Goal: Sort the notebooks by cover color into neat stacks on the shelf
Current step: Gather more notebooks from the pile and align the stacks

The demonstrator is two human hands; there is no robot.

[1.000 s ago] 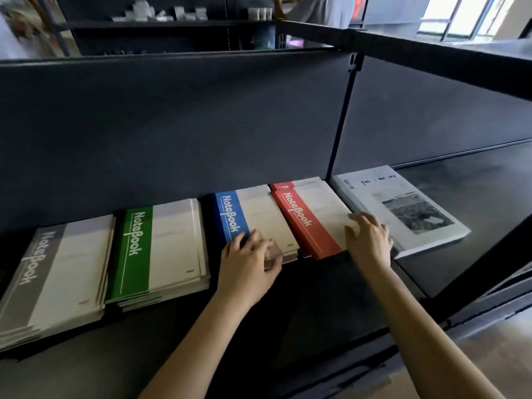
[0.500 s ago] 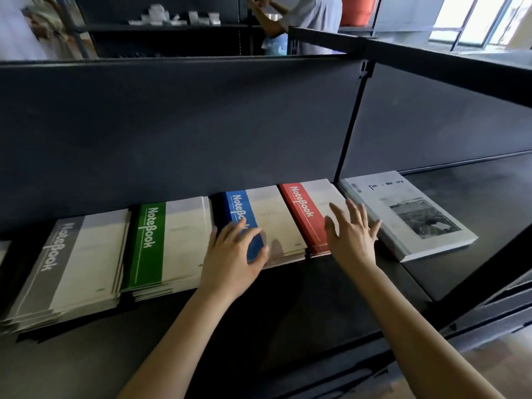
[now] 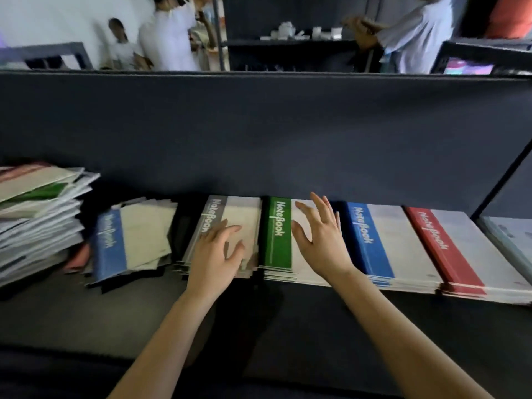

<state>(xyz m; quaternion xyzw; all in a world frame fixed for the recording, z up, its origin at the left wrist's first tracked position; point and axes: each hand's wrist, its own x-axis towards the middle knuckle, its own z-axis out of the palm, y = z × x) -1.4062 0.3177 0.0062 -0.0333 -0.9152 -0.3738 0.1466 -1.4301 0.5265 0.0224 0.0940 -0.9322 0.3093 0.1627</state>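
On the matte shelf (image 3: pixel 288 326), left hand (image 3: pixel 214 257) touches flat rectangular notebooks (image 3: pixel 243 210).

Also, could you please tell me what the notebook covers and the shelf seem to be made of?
The green notebook stack: matte paper or card covers, judging by thin layered page edges and no glare. The shelf: probably dark painted metal, smooth with a dull sheen; laminate cannot be ruled out.

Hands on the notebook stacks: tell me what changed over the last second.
Both hands moved left. The left hand left the blue stack and now rests on the grey stack; the right hand left the red stack and is spread open over the green stack. Nothing was gripped. The view swung left, bringing an unsorted pile into sight. The four stacks kept their order.
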